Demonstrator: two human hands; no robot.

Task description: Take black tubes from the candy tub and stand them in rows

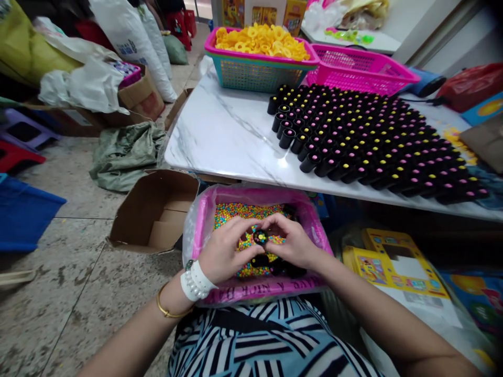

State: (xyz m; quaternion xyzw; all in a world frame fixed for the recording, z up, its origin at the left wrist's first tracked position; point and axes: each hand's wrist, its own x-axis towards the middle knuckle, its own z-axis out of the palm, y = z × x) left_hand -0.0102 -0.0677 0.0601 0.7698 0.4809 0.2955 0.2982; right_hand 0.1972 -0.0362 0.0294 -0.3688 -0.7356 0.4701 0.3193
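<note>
Both my left hand (pixel 231 246) and my right hand (pixel 288 238) hold a small black cup (pixel 260 237) from its two sides, fingers and thumbs curled round it. Small coloured beads show in its mouth, a yellow one among them. Beneath the hands, a pink basket (pixel 202 222) lined with clear plastic rests at my lap. Loose multicoloured beads (pixel 231 211) fill much of it. More black cups (pixel 291 269) lie among the beads at its near right side, partly hidden by my right hand.
Rows of black cups (pixel 353 125) with pink and yellow dots stand on the marble-patterned table (pixel 220 136). Behind them are a basket of yellow rings (pixel 259 70) and a pink basket (pixel 365 68). An open cardboard box (pixel 157 214) sits left; yellow printed boxes (pixel 393 262) lie right.
</note>
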